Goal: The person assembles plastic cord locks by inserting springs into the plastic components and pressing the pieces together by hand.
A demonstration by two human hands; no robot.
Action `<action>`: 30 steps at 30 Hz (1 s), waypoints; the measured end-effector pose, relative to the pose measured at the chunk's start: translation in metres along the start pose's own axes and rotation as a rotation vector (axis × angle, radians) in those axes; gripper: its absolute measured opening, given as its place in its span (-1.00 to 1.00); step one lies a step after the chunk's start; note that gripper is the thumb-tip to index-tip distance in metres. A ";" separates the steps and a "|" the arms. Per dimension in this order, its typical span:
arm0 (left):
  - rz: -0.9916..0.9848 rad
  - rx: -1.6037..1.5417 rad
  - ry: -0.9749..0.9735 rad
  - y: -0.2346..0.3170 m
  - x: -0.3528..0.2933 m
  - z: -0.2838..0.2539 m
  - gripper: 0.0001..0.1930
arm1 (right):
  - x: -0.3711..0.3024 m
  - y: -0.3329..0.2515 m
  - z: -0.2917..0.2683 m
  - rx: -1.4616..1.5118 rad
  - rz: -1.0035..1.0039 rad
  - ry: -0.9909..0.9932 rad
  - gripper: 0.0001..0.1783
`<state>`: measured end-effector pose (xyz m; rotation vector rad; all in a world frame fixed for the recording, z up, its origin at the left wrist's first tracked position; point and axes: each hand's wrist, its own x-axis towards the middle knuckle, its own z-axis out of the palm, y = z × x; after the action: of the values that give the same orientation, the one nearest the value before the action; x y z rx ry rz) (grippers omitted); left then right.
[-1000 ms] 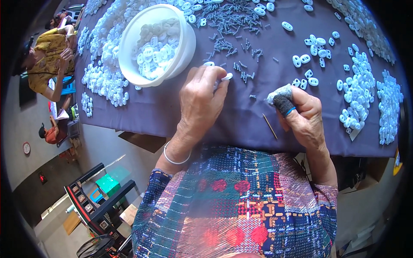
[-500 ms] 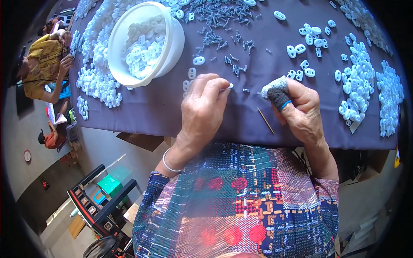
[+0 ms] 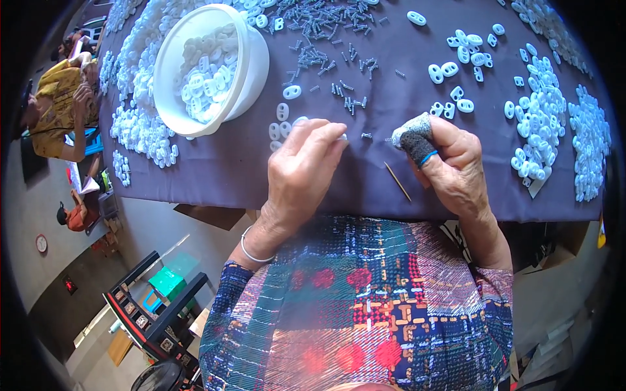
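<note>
Over the dark cloth, my left hand [image 3: 301, 171] is closed in a pinch on a small white plastic piece [image 3: 343, 137], mostly hidden by the fingers. My right hand [image 3: 458, 171] wears a grey and black finger cover [image 3: 416, 138] with a blue edge. A small metal spring [image 3: 388, 139] pokes out from its pinched fingertips, toward the left hand. Between the hands lies another small spring [image 3: 366, 135]. Nearer to me rests a thin wooden stick [image 3: 398, 182], lying slantwise. Several white oval two-holed pieces [image 3: 282, 112] sit just beyond my left hand.
A white tub [image 3: 258, 72] of oval pieces stands tilted at the far left, beside a big heap of them [image 3: 147, 130]. Loose springs [image 3: 319, 26] are scattered at the back. More white pieces [image 3: 541, 124] lie at right. People [image 3: 62, 98] sit off to the left.
The table and its things have shifted slightly left in view. My left hand has turned a little, and less of the white piece shows. The right hand keeps its pinch on the spring.
</note>
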<state>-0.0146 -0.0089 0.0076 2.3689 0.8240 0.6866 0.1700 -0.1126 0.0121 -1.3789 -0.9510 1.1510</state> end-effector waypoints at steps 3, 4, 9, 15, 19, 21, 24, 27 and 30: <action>0.077 0.008 -0.002 -0.004 0.000 0.000 -0.82 | 0.000 0.006 0.001 -0.016 -0.026 0.005 -0.84; 0.076 0.007 -0.001 -0.004 0.000 -0.001 -0.82 | -0.001 0.008 0.001 -0.033 -0.056 0.007 -0.76; -0.499 -0.624 0.052 0.016 -0.001 -0.008 -0.84 | -0.002 0.001 0.001 -0.025 -0.042 0.004 -0.84; -0.742 -1.027 -0.095 0.012 0.003 -0.010 -0.83 | 0.000 -0.012 0.008 -0.191 -0.084 -0.001 -0.91; -0.847 -1.134 -0.146 0.013 0.002 -0.008 -0.81 | 0.002 -0.013 0.010 -0.251 -0.064 -0.003 -0.87; -0.855 -1.154 -0.154 0.013 0.002 -0.008 -0.80 | 0.002 -0.014 0.010 -0.245 -0.046 -0.004 -0.86; -0.853 -1.189 -0.169 0.012 0.002 -0.007 -0.81 | 0.003 -0.015 0.012 -0.217 -0.010 -0.002 -0.85; -0.862 -1.203 -0.169 0.010 0.001 -0.006 -0.82 | 0.004 -0.013 0.013 -0.214 -0.006 -0.001 -0.86; -0.860 -1.194 -0.183 0.009 0.002 -0.005 -0.83 | 0.005 -0.011 0.013 -0.239 -0.046 -0.007 -0.86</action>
<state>-0.0129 -0.0125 0.0177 0.8664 0.8762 0.3768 0.1589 -0.1037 0.0224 -1.5347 -1.1480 1.0333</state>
